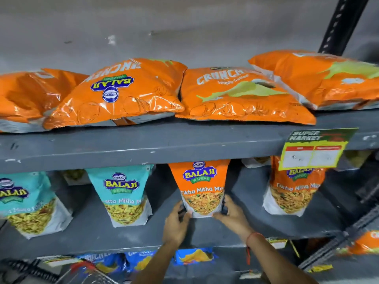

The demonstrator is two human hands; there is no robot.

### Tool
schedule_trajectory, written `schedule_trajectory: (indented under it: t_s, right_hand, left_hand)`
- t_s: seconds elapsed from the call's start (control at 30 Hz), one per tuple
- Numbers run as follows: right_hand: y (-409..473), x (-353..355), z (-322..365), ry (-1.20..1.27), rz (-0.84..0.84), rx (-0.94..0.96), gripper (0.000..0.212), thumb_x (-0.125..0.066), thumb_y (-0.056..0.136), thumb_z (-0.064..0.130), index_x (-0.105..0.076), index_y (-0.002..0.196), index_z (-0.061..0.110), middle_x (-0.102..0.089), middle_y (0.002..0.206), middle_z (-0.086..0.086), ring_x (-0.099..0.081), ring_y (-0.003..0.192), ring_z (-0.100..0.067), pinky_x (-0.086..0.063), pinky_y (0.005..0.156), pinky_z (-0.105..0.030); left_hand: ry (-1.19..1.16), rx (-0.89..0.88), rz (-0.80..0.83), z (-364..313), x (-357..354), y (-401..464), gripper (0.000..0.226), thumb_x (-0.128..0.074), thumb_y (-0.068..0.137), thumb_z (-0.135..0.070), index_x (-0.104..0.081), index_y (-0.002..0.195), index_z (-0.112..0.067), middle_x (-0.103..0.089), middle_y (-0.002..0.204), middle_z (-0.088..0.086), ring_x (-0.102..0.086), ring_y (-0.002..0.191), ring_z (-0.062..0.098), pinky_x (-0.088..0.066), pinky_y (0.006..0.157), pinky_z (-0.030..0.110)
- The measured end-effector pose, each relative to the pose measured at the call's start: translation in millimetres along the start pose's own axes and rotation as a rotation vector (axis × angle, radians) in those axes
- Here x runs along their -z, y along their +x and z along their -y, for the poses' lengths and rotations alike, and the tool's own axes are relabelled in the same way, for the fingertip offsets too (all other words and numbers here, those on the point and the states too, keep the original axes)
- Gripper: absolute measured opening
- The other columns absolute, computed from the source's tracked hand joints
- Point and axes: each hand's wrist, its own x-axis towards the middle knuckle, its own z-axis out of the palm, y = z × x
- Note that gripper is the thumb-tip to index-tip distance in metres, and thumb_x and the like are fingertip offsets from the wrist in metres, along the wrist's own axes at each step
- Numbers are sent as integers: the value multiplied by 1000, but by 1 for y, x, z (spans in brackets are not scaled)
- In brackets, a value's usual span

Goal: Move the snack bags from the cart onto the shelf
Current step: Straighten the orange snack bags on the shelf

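An orange Tikha Mitha Mix bag (202, 187) stands upright on the middle grey shelf (235, 226). My left hand (177, 221) grips its lower left corner and my right hand (230, 215) grips its lower right corner. A second orange mix bag (295, 193) stands further right. Two teal Khatta Mitha bags (122, 197) (26, 203) stand to the left. The cart shows only as a wire edge (96, 273) at the bottom left.
Several orange Crunchex chip bags (123, 93) lie flat on the upper shelf (143, 146). A yellow-green price tag (313, 152) hangs from that shelf's edge at right. Blue bags (192, 256) sit on the shelf below. A black upright post (344, 23) stands top right.
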Motion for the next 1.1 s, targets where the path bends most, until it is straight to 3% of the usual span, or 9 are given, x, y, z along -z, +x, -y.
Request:
schedule_trajectory:
  t_s: [0.17, 0.27, 0.4, 0.53, 0.63, 0.77, 0.87, 1.0, 1.1]
  right_hand:
    - [0, 2, 2, 12, 23, 42, 47, -74, 72, 17, -50, 108, 34, -65, 115, 6, -60, 109, -8, -44, 74, -5]
    - [-9, 6, 5, 32, 15, 34, 59, -78, 69, 21, -45, 114, 42, -59, 123, 8, -55, 117, -12, -46, 90, -22]
    - [-42, 16, 7, -6, -76, 20, 91, -79, 69, 29, -26, 143, 26, -39, 146, -1, -34, 137, -18, -34, 112, -41]
    - [-82, 45, 5, 11, -268, 19, 76, -75, 75, 26, -35, 140, 23, -41, 144, -5, -41, 131, -21, -39, 107, -38]
    - [-108, 84, -5, 59, -474, 31, 57, -72, 78, 17, -47, 129, 17, -49, 131, -5, -49, 121, -24, -40, 97, -32]
    - [-122, 142, -32, 61, -606, -58, 61, -70, 80, 24, -40, 132, 26, -45, 138, -5, -46, 125, -24, -44, 103, -47]
    - [-112, 175, -48, 64, -583, -171, 71, -70, 80, 20, -32, 139, 24, -36, 147, -6, -40, 132, -27, -41, 105, -50]
    - [-81, 197, -72, 162, -369, -186, 83, -70, 81, 14, -20, 146, 21, -21, 157, -2, -25, 142, -24, -29, 114, -49]
    - [-55, 203, -85, 138, -263, -175, 81, -73, 77, 21, -27, 142, 29, -36, 150, 0, -36, 136, -23, -33, 112, -48]
  left_hand:
    - [-10, -7, -26, -3, -1, -5, 41, -62, 86, -39, -55, 124, -27, -69, 113, -11, -66, 104, 12, -56, 91, 45]
    - [-27, -12, -89, -10, -2, -16, 40, -65, 85, -36, -57, 122, -24, -70, 112, -6, -66, 99, 12, -54, 90, 37]
    - [-7, -62, -216, -16, -10, -35, 12, -68, 82, -33, -60, 90, -36, -73, 90, -10, -70, 85, 13, -56, 81, 35]
    - [36, -180, -88, -40, -46, -48, 4, -66, 82, -36, -62, 84, -35, -74, 84, -11, -69, 80, 9, -58, 78, 43]
    - [4, -250, 66, -62, -90, -57, 16, -65, 79, -44, -66, 89, -32, -75, 85, -7, -70, 82, 7, -58, 80, 43]
    - [19, -235, 185, -86, -143, -68, 30, -71, 79, -36, -66, 107, -26, -75, 97, -1, -70, 89, 12, -57, 86, 37]
    - [-6, -132, 221, -98, -173, -67, 46, -74, 78, -27, -60, 120, -17, -71, 110, 5, -67, 95, 17, -54, 90, 34]
    - [-17, -75, 191, -105, -202, -50, 62, -75, 77, -30, -49, 133, -20, -64, 116, -4, -65, 105, 19, -52, 94, 36]
    - [-4, -54, 145, -107, -217, -36, 65, -73, 78, -33, -45, 135, -21, -64, 117, -7, -65, 106, 17, -52, 95, 39]
